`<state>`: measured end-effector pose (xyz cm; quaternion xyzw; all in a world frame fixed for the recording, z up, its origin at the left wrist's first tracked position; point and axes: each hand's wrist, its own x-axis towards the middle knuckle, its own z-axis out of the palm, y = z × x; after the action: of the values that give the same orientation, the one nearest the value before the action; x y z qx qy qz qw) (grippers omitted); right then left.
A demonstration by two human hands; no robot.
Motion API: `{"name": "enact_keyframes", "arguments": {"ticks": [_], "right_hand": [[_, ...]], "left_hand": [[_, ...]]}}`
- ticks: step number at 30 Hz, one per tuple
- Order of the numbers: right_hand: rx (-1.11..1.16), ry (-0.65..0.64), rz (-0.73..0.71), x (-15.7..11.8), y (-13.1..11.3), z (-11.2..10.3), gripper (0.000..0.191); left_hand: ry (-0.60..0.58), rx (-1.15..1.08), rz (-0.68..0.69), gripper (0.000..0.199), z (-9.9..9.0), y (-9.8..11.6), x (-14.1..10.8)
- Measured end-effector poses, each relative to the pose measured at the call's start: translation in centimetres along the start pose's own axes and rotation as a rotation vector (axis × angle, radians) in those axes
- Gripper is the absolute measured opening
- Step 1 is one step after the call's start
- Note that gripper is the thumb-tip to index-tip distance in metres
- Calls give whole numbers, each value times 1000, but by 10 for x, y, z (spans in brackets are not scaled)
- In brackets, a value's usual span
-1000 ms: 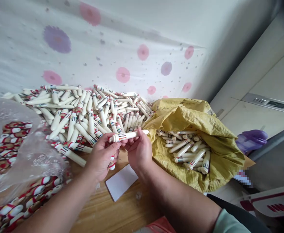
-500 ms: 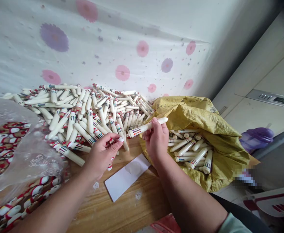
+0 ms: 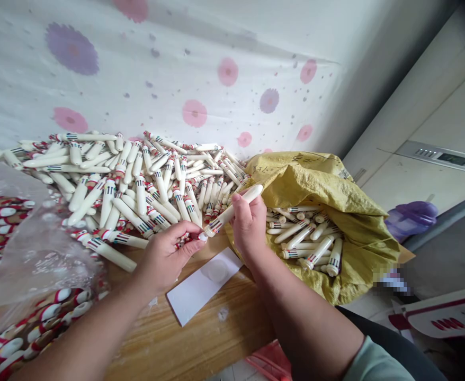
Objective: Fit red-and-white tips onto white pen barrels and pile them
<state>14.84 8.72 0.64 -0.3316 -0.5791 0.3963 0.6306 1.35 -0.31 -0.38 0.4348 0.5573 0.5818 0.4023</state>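
Note:
My right hand (image 3: 249, 225) grips a white multicolour pen (image 3: 226, 216) around its barrel, tip pointing up and to the right. The pen's striped end meets a small red-and-white topper (image 3: 203, 236), which my left hand (image 3: 169, 254) pinches between thumb and fingers; most of the topper is hidden by those fingers. Behind both hands lies a big heap of white pens (image 3: 141, 193), many with red-and-white toppers on their ends. Below the hands rests a white card (image 3: 204, 286) with a pale round patch on it.
A yellow woven sack (image 3: 359, 227) at the right holds loose pens (image 3: 314, 243) without figures on them. At the left, a clear plastic bag (image 3: 57, 264) lies among brown, red and white toppers (image 3: 57, 317). A flowered sheet (image 3: 169, 69) hangs behind the wooden table (image 3: 177, 349).
The pen and the topper were apart and now touch end to end. My right hand has tilted the pen more steeply and brought it left and down. The whole view has shifted slightly.

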Motion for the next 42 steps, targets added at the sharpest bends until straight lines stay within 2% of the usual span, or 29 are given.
{"name": "enact_keyframes", "arguments": {"ticks": [4,8,14,17,20,23,26,27,29,30,32,34,36,37,39,42], "right_hand": [[-47,7,-81,-2,-5,2,25],[-87,33,-117,-6,-5,7,26],[-92,79,-60,-11,9,16,29],[-59,0,-37,-4,7,10,29],[-169,-245,60,23,-12,4,25],[-402,-444,120,69,-42,20,25],[-396,-514,23,114,-69,57,26],[-370,-515,-31,125,-76,68,32],[-391,-533,-151,135,-85,74,45],[-448,-567,-206,135,-88,69,44],[-611,-734,-268,125,-89,39,33],[-817,-1002,-217,108,-84,-6,21],[-1113,-1220,-86,90,-72,-53,20],[-1281,-1256,-43,83,-64,-74,23],[-1550,-1222,5,70,-45,-104,26],[-1734,-1107,37,57,-19,-121,28]], "left_hand": [[-64,99,83,16,2,-7,-2],[-88,63,20,22,4,-16,-2],[-128,9,-34,27,5,-18,-2],[-120,-68,-61,31,7,-13,-1],[-76,-193,-142,37,5,-9,4],[48,-380,-198,38,-2,-8,12],[135,-485,-223,36,-10,-7,18],[146,-491,-233,36,-12,-7,19],[147,-494,-251,35,-14,-7,20],[138,-498,-256,34,-14,-7,19],[116,-502,-259,30,-12,-7,19],[99,-485,-257,27,-11,-9,19],[115,-436,-254,27,-10,-11,20],[130,-406,-252,27,-9,-13,21],[162,-342,-246,27,-10,-16,24],[165,-162,-201,25,-14,-23,29]]}}
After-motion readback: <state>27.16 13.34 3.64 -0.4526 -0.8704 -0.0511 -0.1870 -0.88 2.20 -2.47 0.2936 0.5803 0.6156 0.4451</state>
